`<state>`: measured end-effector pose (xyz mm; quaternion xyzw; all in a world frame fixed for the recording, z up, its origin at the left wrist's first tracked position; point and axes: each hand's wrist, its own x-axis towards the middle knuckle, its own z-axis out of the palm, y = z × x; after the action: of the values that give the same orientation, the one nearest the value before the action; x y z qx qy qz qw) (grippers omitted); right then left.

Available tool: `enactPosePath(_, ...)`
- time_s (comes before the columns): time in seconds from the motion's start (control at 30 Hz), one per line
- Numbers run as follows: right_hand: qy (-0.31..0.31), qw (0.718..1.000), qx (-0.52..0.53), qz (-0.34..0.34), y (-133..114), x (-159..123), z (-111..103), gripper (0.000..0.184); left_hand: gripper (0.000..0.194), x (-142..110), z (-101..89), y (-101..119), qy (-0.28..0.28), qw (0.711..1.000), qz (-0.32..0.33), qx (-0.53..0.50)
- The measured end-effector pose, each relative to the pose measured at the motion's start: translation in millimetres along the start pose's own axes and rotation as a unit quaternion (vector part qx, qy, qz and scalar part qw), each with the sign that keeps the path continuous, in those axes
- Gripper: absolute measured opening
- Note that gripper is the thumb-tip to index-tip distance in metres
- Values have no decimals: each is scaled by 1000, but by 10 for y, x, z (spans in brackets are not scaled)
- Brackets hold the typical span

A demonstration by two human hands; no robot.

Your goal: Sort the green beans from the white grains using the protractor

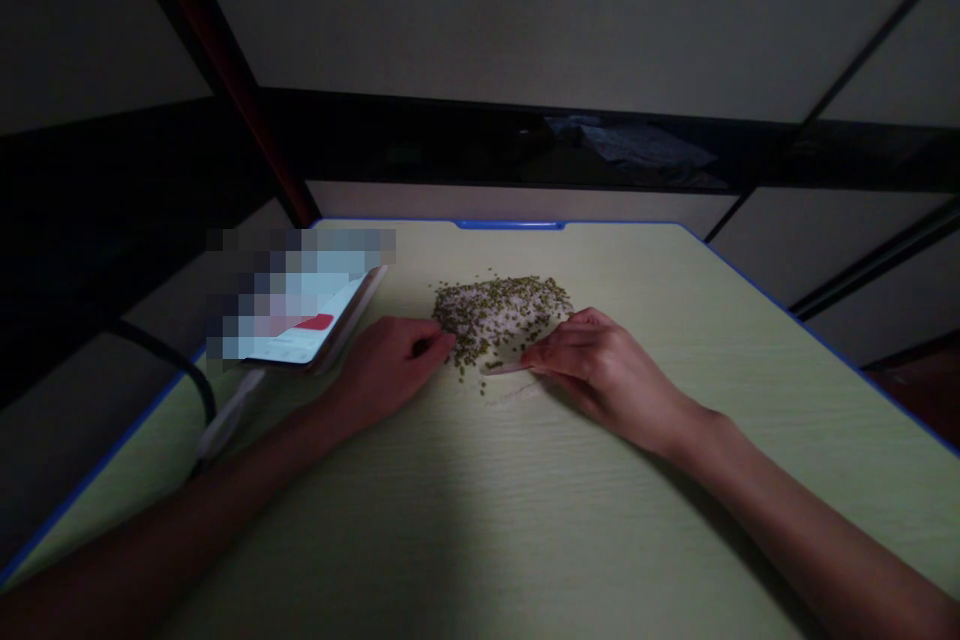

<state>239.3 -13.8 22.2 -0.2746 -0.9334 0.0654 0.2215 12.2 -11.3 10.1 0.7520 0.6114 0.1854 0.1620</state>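
Observation:
A low pile of mung beans [499, 305], small and green, lies mixed with fine whitish grains [491, 320] in the middle of the table. My right hand [600, 365] is at the pile's near right edge, fingers closed on a small pale spoon [504, 368]. The spoon's tip points left, low over the table, with a few green beans at it. At the pile's left edge rests my left hand [394, 360], fingers curled in and thumb tip by the beans; whatever it may hold is hidden. A few loose beans lie around the pile.
A lit tablet or phone [300, 320], partly blurred out, stands tilted left of the pile, with a cable [232, 410] at its lower edge. The light wooden table [480, 520] has a blue rim and a blue handle [510, 225] at its far edge. Pale panels stand behind.

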Motion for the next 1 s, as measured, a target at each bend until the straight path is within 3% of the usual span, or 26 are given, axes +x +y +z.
enactPosePath(0.33, -33, 999, 32, -23, 33, -14, -70, 23, 35, -8, -4, -1, 5, 1000, -4, -5)
enactPosePath(0.63, -14, 1000, -1, 14, -14, -10, -19, 24, 36, 1, 5, -3, 0, 1000, -1, 1)
enactPosePath(1.0, -12, 1000, 9, -10, -13, 38, 0, 26, 36, 5, -3, 12, 1, 1000, -6, -3)
